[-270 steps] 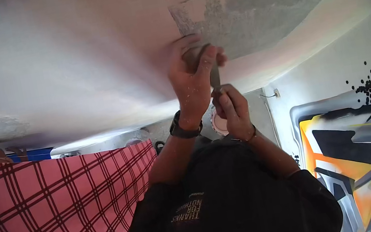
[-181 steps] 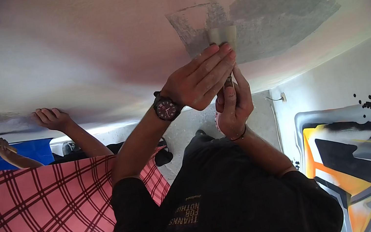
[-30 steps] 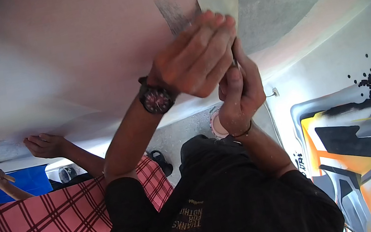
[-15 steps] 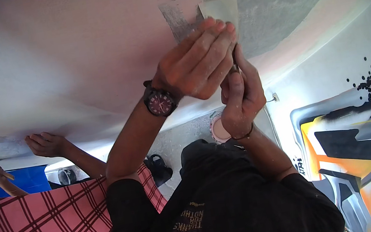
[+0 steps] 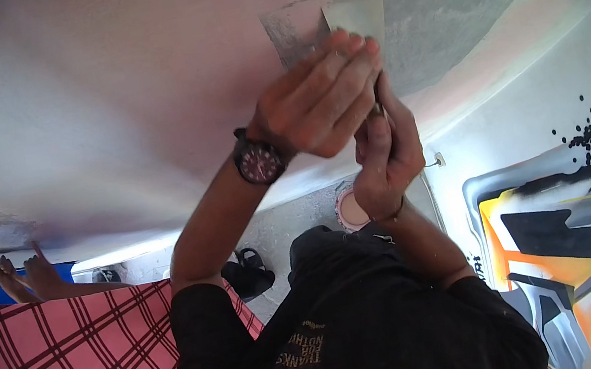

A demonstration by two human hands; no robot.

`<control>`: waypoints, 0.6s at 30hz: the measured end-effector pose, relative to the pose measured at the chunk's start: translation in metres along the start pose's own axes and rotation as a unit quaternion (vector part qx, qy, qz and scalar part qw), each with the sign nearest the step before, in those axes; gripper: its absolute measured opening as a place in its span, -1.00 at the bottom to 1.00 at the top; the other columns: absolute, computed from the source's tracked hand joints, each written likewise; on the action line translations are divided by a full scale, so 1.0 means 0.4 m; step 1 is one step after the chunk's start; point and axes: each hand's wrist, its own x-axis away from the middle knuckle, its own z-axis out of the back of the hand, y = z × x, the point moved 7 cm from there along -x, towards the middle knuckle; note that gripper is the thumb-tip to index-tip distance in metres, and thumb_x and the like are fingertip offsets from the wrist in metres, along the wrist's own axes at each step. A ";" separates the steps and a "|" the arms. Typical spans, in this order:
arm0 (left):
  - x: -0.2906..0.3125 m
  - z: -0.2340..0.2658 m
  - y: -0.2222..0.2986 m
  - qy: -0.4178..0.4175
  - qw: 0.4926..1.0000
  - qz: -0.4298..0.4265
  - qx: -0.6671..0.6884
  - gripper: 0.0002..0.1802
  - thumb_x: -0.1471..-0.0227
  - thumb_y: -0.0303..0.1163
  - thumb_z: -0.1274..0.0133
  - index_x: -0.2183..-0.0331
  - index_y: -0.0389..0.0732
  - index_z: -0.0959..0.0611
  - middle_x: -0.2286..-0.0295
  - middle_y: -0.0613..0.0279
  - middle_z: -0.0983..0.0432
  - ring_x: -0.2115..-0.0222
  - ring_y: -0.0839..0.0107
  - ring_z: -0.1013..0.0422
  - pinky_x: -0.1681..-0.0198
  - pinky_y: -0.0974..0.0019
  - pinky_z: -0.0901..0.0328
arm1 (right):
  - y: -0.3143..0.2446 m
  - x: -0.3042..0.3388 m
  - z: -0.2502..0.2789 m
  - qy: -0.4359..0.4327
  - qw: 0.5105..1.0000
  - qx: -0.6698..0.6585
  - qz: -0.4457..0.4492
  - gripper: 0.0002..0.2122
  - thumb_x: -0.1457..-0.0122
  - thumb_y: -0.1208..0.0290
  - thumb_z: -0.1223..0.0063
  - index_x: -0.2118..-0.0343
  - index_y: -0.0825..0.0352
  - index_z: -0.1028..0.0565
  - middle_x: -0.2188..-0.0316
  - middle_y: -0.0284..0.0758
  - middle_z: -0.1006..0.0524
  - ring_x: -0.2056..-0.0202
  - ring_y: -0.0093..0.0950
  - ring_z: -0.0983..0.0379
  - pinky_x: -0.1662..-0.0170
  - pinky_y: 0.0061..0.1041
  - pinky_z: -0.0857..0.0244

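My right hand (image 5: 388,160), with a thin band at its wrist, is closed round the handle of a putty knife (image 5: 358,13). The knife's broad pale blade lies against the wall, over a grey patch (image 5: 433,22) of filler or bare plaster. Wearing a dark watch (image 5: 258,161), my left hand (image 5: 320,101) is closed on the putty knife, its fingers together and pressed over the lower blade. Its thumb is out of sight, and most of the handle is covered by both hands.
Close on my left stands a person in a pink plaid garment (image 5: 65,359), both hands (image 5: 31,274) at the wall (image 5: 137,94) with a thin-edged tool. A round tub (image 5: 351,208) and dark footwear (image 5: 251,271) are on the floor. Graffiti (image 5: 565,232) covers the right-hand wall.
The other person's far-apart hands are now close together at the tool, the nearer one having moved left. My hands and the putty knife sit almost the same, slightly further right in view.
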 end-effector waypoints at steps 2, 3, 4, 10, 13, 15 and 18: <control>-0.002 0.004 0.007 0.009 1.000 0.012 0.011 -0.78 0.02 -0.47 -0.19 0.26 -0.28 -0.74 0.20 0.21 -0.63 0.13 0.33 -0.53 -0.02 0.26 -0.49 | -0.009 0.005 0.006 0.001 1.000 -0.011 -0.010 -0.62 -0.35 0.52 0.23 -0.17 0.58 -0.32 0.32 -0.18 -0.57 0.52 -0.65 -0.35 0.43 -0.64 -0.26; -0.007 0.008 0.002 0.018 0.999 0.021 0.021 -0.78 0.03 -0.47 -0.19 0.26 -0.27 -0.74 0.20 0.22 -0.63 0.13 0.34 -0.53 -0.01 0.27 -0.49 | -0.013 0.002 0.005 0.003 1.000 -0.025 -0.018 -0.62 -0.35 0.52 0.24 -0.17 0.58 -0.32 0.29 -0.16 -0.58 0.52 -0.65 -0.35 0.43 -0.64 -0.27; -0.006 0.011 0.012 0.010 0.999 0.036 0.025 -0.77 0.04 -0.48 -0.20 0.26 -0.28 -0.74 0.19 0.22 -0.63 0.12 0.34 -0.52 -0.01 0.26 -0.49 | -0.018 0.004 0.007 0.005 1.000 -0.025 -0.017 -0.62 -0.35 0.52 0.24 -0.17 0.58 -0.32 0.29 -0.16 -0.58 0.52 -0.65 -0.35 0.43 -0.64 -0.27; -0.020 0.009 0.008 0.004 1.000 0.018 0.020 -0.77 0.04 -0.51 -0.19 0.26 -0.30 -0.74 0.18 0.20 -0.62 0.11 0.32 -0.52 -0.05 0.23 -0.47 | -0.027 -0.004 0.007 0.028 0.999 -0.030 -0.003 -0.62 -0.36 0.51 0.24 -0.17 0.57 -0.33 0.27 -0.15 -0.59 0.53 -0.66 -0.34 0.43 -0.65 -0.26; -0.012 0.003 0.014 -0.005 1.000 0.015 0.025 -0.78 0.03 -0.51 -0.19 0.26 -0.30 -0.74 0.18 0.20 -0.62 0.11 0.32 -0.52 -0.05 0.23 -0.47 | -0.014 0.007 0.021 0.019 0.999 -0.024 -0.014 -0.62 -0.36 0.50 0.25 -0.16 0.58 -0.33 0.26 -0.14 -0.59 0.53 -0.66 -0.33 0.43 -0.66 -0.26; -0.009 -0.006 0.012 -0.007 1.000 0.012 0.026 -0.78 0.03 -0.51 -0.19 0.26 -0.30 -0.74 0.18 0.20 -0.62 0.11 0.32 -0.52 -0.05 0.23 -0.47 | 0.004 -0.002 0.016 0.009 1.000 -0.004 -0.018 -0.63 -0.36 0.50 0.24 -0.15 0.59 -0.34 0.24 -0.13 -0.60 0.54 -0.66 -0.33 0.43 -0.65 -0.26; -0.008 -0.006 0.020 0.011 1.000 0.007 0.010 -0.79 0.02 -0.51 -0.18 0.26 -0.31 -0.74 0.19 0.21 -0.62 0.11 0.34 -0.52 -0.04 0.24 -0.48 | -0.007 -0.005 0.025 0.012 1.000 -0.020 0.013 -0.63 -0.36 0.50 0.24 -0.15 0.59 -0.34 0.24 -0.12 -0.60 0.54 -0.66 -0.33 0.43 -0.65 -0.26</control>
